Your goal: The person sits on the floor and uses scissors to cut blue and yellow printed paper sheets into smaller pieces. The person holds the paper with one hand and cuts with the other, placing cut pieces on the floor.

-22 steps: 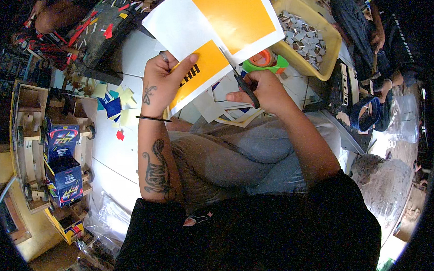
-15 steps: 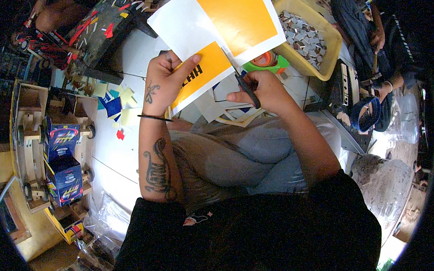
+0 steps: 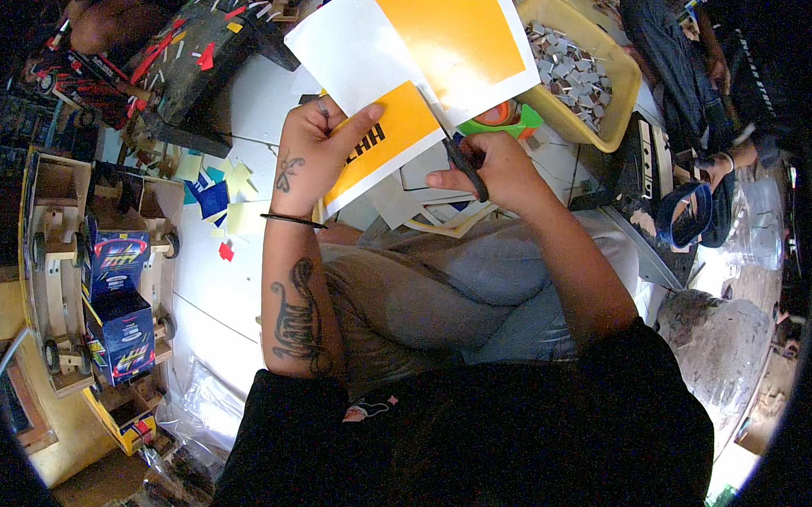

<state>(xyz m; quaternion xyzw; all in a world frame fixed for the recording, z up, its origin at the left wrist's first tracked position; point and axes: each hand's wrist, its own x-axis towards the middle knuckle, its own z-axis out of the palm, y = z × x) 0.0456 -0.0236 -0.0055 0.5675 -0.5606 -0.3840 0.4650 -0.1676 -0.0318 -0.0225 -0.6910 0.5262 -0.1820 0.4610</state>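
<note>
A large white sheet with orange printed blocks [image 3: 455, 34] is held up in front of me. My left hand [image 3: 316, 153] pinches its lower left part, thumb on top, by an orange strip with black lettering. Dark-handled scissors [image 3: 464, 165] are in my right hand [image 3: 502, 168], with fingers wrapped round the handles. Their blades sit at the sheet, in the white margin between the orange blocks. Paper pieces [image 3: 390, 200] lie on the floor below the sheet. A roll of tape in a green dispenser [image 3: 518, 119] shows behind my right hand, partly covered by the sheet.
A yellow tub [image 3: 630, 85] with many small grey-white pieces stands at the far right. Wooden toy trucks [image 3: 123, 302] with blue printed panels are on the left. Coloured scraps [image 3: 213, 198] litter the tiled floor. A dark bench [image 3: 194, 63] stands far left; another person's foot [image 3: 715, 167] is at right.
The sheet and both hands have shifted very slightly to the right and down. My left hand still pinches the sheet, and the scissors stay at the same margin.
</note>
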